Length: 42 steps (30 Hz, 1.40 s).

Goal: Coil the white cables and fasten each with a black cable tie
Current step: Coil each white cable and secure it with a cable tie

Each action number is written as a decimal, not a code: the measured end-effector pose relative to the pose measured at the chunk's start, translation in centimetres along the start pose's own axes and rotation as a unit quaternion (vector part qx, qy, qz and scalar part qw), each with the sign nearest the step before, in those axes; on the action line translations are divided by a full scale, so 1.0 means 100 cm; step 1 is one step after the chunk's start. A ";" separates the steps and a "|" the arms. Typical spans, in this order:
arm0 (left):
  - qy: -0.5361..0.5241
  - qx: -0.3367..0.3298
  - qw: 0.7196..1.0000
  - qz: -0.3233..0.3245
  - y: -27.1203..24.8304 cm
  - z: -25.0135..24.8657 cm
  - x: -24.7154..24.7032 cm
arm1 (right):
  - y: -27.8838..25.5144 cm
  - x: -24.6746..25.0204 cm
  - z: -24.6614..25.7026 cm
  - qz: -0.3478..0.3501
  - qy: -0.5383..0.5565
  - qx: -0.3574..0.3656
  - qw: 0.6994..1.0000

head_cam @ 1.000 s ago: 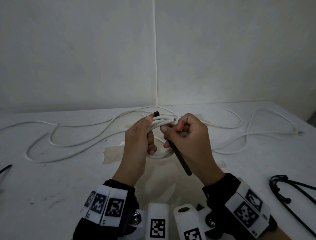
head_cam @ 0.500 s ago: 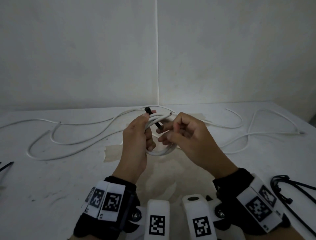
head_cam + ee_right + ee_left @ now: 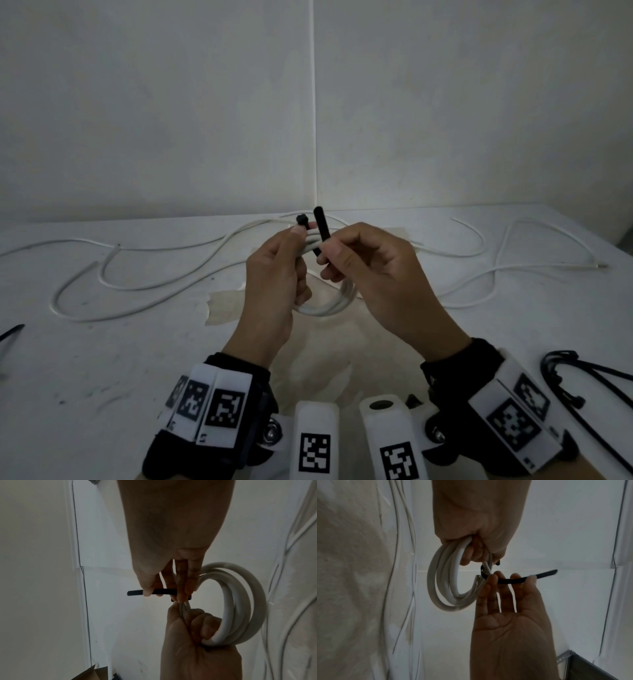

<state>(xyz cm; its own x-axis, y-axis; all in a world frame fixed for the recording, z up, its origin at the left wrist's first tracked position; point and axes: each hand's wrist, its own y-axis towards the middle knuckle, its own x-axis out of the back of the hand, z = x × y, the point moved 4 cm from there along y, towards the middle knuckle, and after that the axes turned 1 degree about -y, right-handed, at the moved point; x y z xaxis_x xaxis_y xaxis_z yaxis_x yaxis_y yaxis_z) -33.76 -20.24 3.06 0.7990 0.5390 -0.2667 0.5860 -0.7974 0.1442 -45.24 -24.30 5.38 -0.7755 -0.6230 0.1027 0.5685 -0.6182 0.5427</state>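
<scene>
My left hand [image 3: 294, 260] grips a small coil of white cable [image 3: 329, 305] above the table, fingers curled through the loops. A black cable tie [image 3: 322, 228] passes round the coil's top; its head [image 3: 302, 219] sticks up by my left thumb. My right hand [image 3: 330, 255] pinches the tie's tail, which points up and away. In the left wrist view the tie [image 3: 513, 580] runs sideways from the coil [image 3: 436, 588] across the right hand's fingertips [image 3: 493, 577]. The right wrist view shows the same pinch on the tie [image 3: 164, 592] beside the coil [image 3: 240, 601].
Loose white cables snake over the white table on the left [image 3: 137, 287] and on the right [image 3: 513, 270]. A bunch of black cable ties [image 3: 582, 387] lies at the right edge, another tie [image 3: 12, 330] at the left edge. Walls close the back.
The tie's tail pointed down toward me a second ago; my right hand has swung it under the coil and up, so it now points upward beside the tie's head.
</scene>
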 end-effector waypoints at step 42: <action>0.023 -0.033 0.999 0.031 -0.006 -0.006 -0.007 | 0.003 0.011 0.000 -0.076 -0.090 -0.126 0.985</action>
<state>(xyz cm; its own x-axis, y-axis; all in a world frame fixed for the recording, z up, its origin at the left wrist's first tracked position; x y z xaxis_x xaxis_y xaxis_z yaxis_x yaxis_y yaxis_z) -34.62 -19.98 3.74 0.8389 0.5016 -0.2110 0.5409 -0.8115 0.2214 -45.99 -25.17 5.65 -0.8805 -0.4321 0.1949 0.4739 -0.8119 0.3408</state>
